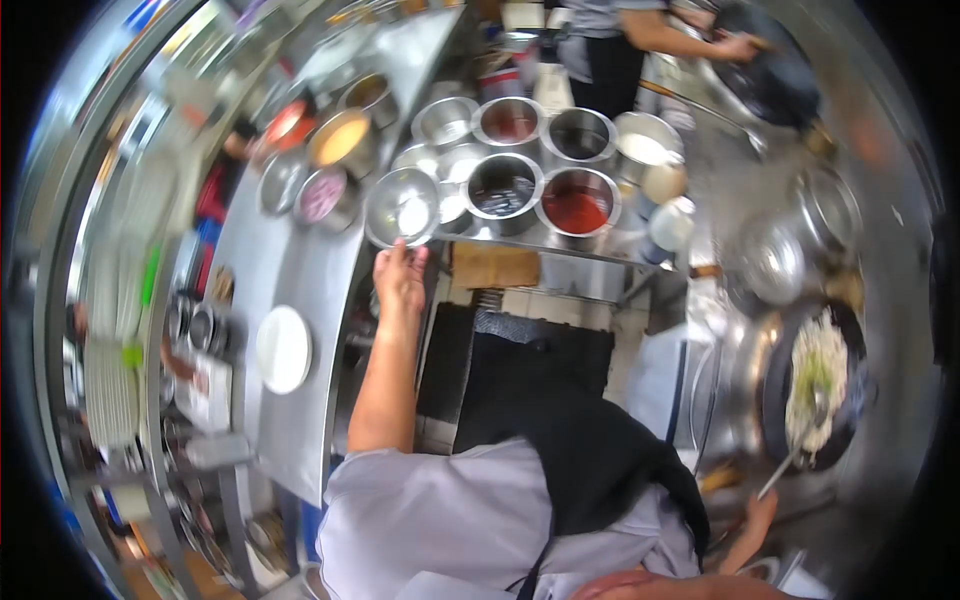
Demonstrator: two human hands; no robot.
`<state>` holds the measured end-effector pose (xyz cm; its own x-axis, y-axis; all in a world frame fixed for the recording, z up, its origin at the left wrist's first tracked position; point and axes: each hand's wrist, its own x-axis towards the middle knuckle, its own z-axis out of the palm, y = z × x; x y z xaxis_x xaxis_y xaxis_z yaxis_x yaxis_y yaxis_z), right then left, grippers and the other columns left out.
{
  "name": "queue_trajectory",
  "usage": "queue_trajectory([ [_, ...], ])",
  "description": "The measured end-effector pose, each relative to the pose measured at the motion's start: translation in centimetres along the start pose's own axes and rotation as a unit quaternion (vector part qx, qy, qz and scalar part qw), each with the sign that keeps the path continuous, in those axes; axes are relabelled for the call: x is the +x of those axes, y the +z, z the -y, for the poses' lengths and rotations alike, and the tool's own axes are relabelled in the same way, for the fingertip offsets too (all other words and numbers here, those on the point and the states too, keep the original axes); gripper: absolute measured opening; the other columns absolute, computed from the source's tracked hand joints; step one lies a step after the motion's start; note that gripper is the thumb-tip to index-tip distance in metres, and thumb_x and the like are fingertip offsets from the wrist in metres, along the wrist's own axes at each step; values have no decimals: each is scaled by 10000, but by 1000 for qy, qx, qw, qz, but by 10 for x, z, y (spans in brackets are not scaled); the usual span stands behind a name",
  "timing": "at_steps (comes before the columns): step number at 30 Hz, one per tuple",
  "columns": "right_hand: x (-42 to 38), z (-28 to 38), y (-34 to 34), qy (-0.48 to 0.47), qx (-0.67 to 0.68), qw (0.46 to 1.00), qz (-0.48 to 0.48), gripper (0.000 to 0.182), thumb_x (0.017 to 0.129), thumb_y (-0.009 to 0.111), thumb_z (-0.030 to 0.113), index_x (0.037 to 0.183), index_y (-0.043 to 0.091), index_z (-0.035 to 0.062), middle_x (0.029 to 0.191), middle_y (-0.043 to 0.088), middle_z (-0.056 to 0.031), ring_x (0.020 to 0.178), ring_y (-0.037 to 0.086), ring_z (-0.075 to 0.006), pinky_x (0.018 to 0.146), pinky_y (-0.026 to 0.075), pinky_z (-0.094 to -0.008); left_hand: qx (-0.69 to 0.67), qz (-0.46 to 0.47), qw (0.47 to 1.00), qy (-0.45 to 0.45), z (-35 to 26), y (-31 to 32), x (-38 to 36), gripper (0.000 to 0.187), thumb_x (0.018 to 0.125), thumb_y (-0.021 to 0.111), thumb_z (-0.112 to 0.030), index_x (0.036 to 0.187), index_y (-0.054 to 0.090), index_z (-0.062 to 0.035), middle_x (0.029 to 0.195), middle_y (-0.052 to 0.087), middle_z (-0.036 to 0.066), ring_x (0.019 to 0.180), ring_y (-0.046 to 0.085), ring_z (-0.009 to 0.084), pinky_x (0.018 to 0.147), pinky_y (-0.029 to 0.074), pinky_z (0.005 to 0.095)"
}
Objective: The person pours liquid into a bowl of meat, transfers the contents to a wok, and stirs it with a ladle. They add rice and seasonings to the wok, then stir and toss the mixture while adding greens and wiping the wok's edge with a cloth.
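Observation:
At the near corner of the pot stand, my left hand grips the near rim of a shiny metal bowl, its fingertips at the edge. A pale patch shows inside the bowl; I cannot make out what it is. Low on the right, my right hand is closed round the end of a long-handled ladle. The ladle's head rests in a dark wok, on pale food with a green patch in its middle. Part of the right hand is blurred.
Steel pots with red sauce and dark liquid crowd the stand. A white plate lies on the left counter. Stacked plates fill the shelf. Beyond, a co-worker's hand is at another wok.

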<state>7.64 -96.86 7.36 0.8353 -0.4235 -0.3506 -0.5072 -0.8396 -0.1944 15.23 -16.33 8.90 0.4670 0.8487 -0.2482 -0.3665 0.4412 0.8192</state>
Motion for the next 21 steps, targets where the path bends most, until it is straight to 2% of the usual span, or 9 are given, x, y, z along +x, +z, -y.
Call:
queue_trajectory([
  [3, 21, 0, 0, 88, 3, 996, 33, 383, 741, 585, 53, 1107, 495, -15, 943, 599, -222, 768, 640, -377, 542, 509, -476, -64, -135, 985, 85, -36, -99, 51, 123, 908, 537, -51, 892, 433, 13, 875, 533, 124, 721, 595, 231, 691, 579, 357],
  [5, 28, 17, -5, 156, 11, 986, 63, 349, 739, 575, 36, 1071, 482, -19, 875, 586, -205, 624, 622, -336, 365, 426, -434, -86, -228, 963, 111, -56, -150, 85, 130, 918, 505, -44, 961, 422, 45, 938, 522, 156, 773, 599, 259, 730, 578, 367],
  [10, 66, 1, 3, 157, 7, 985, 66, 359, 740, 575, 29, 1083, 485, -23, 889, 587, -201, 606, 599, -301, 420, 447, -426, -120, -222, 962, 108, -77, -247, 154, 382, 925, 520, -112, 1206, 342, 75, 1125, 474, 233, 924, 587, 341, 839, 535, 444],
  [13, 97, -51, 29, 94, 27, 995, 21, 330, 756, 508, 55, 1069, 492, -48, 747, 604, -200, 606, 609, -312, 475, 501, -477, -165, -190, 968, -15, -86, -224, 143, 764, 903, 576, -272, 1405, 57, -21, 1413, 204, 301, 1174, 450, 456, 971, 395, 561],
  [16, 62, -27, 31, 8, 100, 994, -33, 427, 755, 556, 38, 1173, 496, -25, 1051, 599, -156, 906, 574, -239, 773, 476, -368, -46, -42, 988, -144, -35, -201, 128, 482, 929, 529, -289, 1289, 332, -36, 1275, 455, 262, 1119, 529, 370, 931, 457, 471],
  [17, 74, -59, 47, 54, 111, 991, -44, 494, 786, 652, 95, 1236, 471, 3, 1135, 580, -210, 1000, 588, -339, 865, 462, -423, 66, 37, 978, -197, -15, -184, 114, 311, 929, 527, -280, 1142, 476, -60, 1126, 581, 192, 1010, 592, 293, 861, 498, 404],
  [19, 53, -62, 53, -12, -36, 989, -144, 487, 820, 618, 142, 1264, 464, 12, 1139, 581, -226, 1032, 583, -350, 886, 450, -410, 106, 183, 918, -335, 39, -151, 85, 275, 903, 552, -237, 1116, 513, -67, 1043, 614, 127, 878, 621, 236, 753, 523, 371],
  [20, -20, 66, -4, 90, 91, 986, -102, 447, 829, 580, 125, 1250, 485, 6, 1103, 595, -234, 1002, 596, -346, 863, 457, -401, 168, 225, 875, -395, 68, -134, 70, 284, 896, 554, -219, 1130, 509, -63, 1021, 618, 113, 848, 627, 228, 729, 527, 366],
  [21, 14, -22, 24, -26, 85, 977, -195, 403, 829, 536, 96, 1221, 513, 4, 1020, 615, -222, 847, 632, -319, 735, 495, -403, 229, 255, 845, -409, 96, -118, 50, 300, 896, 550, -210, 1149, 507, -55, 1020, 619, 106, 838, 630, 222, 722, 526, 361],
])
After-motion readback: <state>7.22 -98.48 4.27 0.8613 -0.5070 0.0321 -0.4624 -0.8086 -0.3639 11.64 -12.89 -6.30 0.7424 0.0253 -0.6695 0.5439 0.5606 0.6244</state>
